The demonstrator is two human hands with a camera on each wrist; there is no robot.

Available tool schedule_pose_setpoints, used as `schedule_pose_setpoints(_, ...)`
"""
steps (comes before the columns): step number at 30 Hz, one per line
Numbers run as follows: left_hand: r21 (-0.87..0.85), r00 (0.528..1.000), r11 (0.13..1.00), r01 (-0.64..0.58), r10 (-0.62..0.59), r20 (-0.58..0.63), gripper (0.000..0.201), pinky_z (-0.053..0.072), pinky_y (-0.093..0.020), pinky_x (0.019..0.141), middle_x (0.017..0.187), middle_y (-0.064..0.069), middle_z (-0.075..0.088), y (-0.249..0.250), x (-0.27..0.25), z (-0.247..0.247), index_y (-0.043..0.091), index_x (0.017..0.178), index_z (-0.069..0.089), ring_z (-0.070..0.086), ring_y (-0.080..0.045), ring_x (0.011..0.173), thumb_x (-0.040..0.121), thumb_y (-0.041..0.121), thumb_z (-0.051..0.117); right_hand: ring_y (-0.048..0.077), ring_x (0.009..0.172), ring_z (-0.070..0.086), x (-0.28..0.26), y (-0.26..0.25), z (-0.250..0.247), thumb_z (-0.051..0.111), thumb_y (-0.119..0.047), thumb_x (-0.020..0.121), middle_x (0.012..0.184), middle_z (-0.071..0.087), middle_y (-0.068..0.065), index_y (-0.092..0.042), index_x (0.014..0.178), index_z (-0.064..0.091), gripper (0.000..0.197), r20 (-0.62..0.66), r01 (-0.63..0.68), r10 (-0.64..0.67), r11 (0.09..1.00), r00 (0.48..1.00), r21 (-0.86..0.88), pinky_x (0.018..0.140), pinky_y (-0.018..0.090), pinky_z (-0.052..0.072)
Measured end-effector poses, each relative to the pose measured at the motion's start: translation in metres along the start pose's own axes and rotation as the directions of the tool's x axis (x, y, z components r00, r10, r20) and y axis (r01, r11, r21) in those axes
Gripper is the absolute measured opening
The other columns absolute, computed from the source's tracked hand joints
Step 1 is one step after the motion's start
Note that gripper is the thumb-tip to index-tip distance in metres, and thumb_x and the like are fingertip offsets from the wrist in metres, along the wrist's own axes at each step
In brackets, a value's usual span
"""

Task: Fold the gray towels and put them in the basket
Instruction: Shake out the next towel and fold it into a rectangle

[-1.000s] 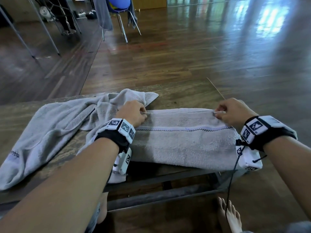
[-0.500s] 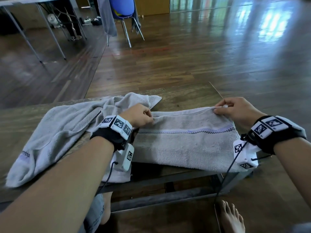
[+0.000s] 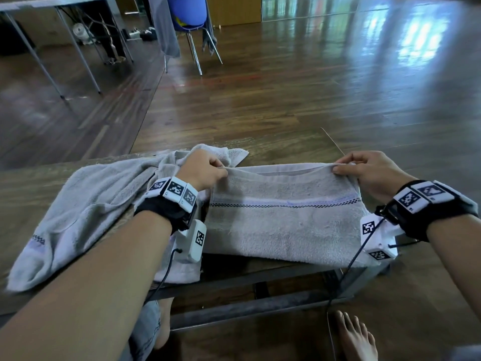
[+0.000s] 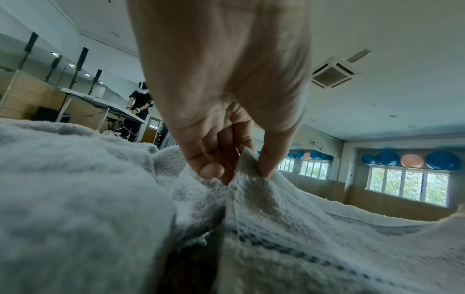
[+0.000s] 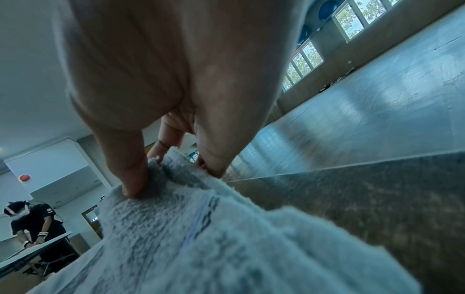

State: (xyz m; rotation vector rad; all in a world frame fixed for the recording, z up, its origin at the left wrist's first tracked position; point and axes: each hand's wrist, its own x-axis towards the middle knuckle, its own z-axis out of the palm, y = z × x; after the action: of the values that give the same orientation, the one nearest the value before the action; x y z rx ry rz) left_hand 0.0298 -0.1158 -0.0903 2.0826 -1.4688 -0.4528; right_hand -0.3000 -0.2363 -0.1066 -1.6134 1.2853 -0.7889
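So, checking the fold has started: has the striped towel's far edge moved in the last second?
Yes. Pinched by left hand and right hand, the striped towel's far edge has risen slightly away from the table.

- The left hand (image 3: 201, 170) and right hand (image 3: 369, 171) have raised the far edge of the folded gray towel (image 3: 283, 220); a second ago that edge lay flat under them.
- The edge between the hands now stands up off the desk (image 3: 286, 152), sagging slightly midway.
- A gap has opened beneath the lifted layer, showing the layer below.
- Both pinches have tightened at the corners.
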Motion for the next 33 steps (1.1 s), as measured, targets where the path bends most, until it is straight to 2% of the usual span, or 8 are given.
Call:
schedule_pose_setpoints(3,-0.015,0.999,0.999,0.052,-0.052,0.005,0.011,0.058,-0.041,0.072,0.078,-0.013,0.074,-0.002,-0.001,-0.002,-0.002,0.078,0.077,0.060,-0.018,0.064,0.082,0.007,0.071,0.011,0.064,0.062,0.001,-0.001,0.000,0.077,-0.004,0.083,0.081,0.066,0.009,0.006,0.100,0.071,0.021,-0.002,0.000,0.000,1.000,1.000,0.015,0.062,0.017,0.051)
schedule_pose_setpoints(7,0.013,0.998,0.998,0.059,-0.059,0.024,0.011,0.052,-0.029,0.065,0.079,-0.019,0.075,-0.004,-0.003,0.000,-0.003,0.077,0.078,0.059,-0.019,0.063,0.078,0.006,0.072,0.021,0.075,0.060,0.001,0.001,0.003,0.078,-0.004,0.082,0.084,0.066,0.014,0.006,0.097,0.072,0.019,-0.010,0.010,-0.010,1.000,1.000,-0.001,0.078,0.030,0.052)
schedule_pose_setpoints(11,-0.033,0.996,0.995,0.092,-0.092,0.014,0.017,0.051,-0.033,0.090,0.076,-0.027,0.072,-0.008,0.002,0.000,-0.010,0.076,0.075,0.059,-0.024,0.060,0.079,0.005,0.069,0.021,0.074,0.061,0.005,0.005,0.002,0.082,-0.011,0.080,0.080,0.069,0.010,-0.008,0.083,0.075,0.008,-0.046,-0.004,0.002,0.998,0.999,-0.058,0.072,0.029,0.052)
schedule_pose_setpoints(17,-0.144,0.986,0.976,0.164,-0.168,-0.016,0.011,0.059,-0.025,0.060,0.063,-0.004,0.071,-0.013,0.006,-0.011,0.015,0.069,0.077,0.065,-0.015,0.057,0.077,0.008,0.079,0.021,0.079,0.068,0.013,0.005,-0.009,0.082,-0.013,0.080,0.089,0.074,0.007,-0.021,0.081,0.074,0.011,-0.163,0.054,-0.051,0.999,0.985,0.010,0.082,0.038,0.058)
schedule_pose_setpoints(22,-0.217,0.995,0.971,0.100,-0.103,-0.001,0.007,0.057,-0.029,0.064,0.075,-0.009,0.071,-0.007,0.000,-0.023,0.011,0.080,0.075,0.062,-0.016,0.063,0.080,0.006,0.080,0.002,0.070,0.069,0.008,-0.005,-0.017,0.079,-0.011,0.084,0.090,0.075,0.001,-0.029,0.087,0.075,0.018,-0.157,0.138,-0.155,0.984,0.975,-0.113,0.064,0.012,0.053)
schedule_pose_setpoints(26,-0.098,0.997,0.992,-0.074,0.076,0.008,0.013,0.054,-0.025,0.058,0.082,-0.004,0.072,0.000,-0.010,-0.031,0.011,0.094,0.075,0.063,-0.012,0.065,0.082,0.008,0.078,0.013,0.078,0.065,-0.005,-0.015,-0.028,0.079,-0.014,0.085,0.084,0.072,0.000,-0.034,0.074,0.069,0.025,-0.047,0.151,-0.183,0.909,0.982,-0.389,0.079,0.025,0.049)
schedule_pose_setpoints(28,0.027,0.985,0.985,-0.171,0.170,0.033,0.008,0.050,-0.022,0.061,0.079,0.002,0.073,0.004,-0.016,-0.033,0.015,0.090,0.079,0.064,-0.012,0.071,0.083,0.011,0.078,0.014,0.076,0.062,-0.015,-0.020,-0.032,0.082,-0.021,0.081,0.078,0.070,-0.003,-0.033,0.074,0.071,0.018,-0.015,0.134,-0.167,0.842,0.986,-0.523,0.070,0.023,0.045)
schedule_pose_setpoints(33,0.142,0.978,0.984,-0.110,0.081,0.192,0.007,0.056,-0.027,0.059,0.065,-0.002,0.073,0.008,-0.030,-0.038,0.013,0.082,0.076,0.071,-0.019,0.058,0.087,0.018,0.075,0.019,0.075,0.066,-0.040,-0.034,-0.039,0.084,-0.032,0.079,0.083,0.072,0.005,-0.028,0.076,0.075,0.010,0.041,-0.007,0.046,0.748,0.998,-0.664,0.063,0.024,0.045)
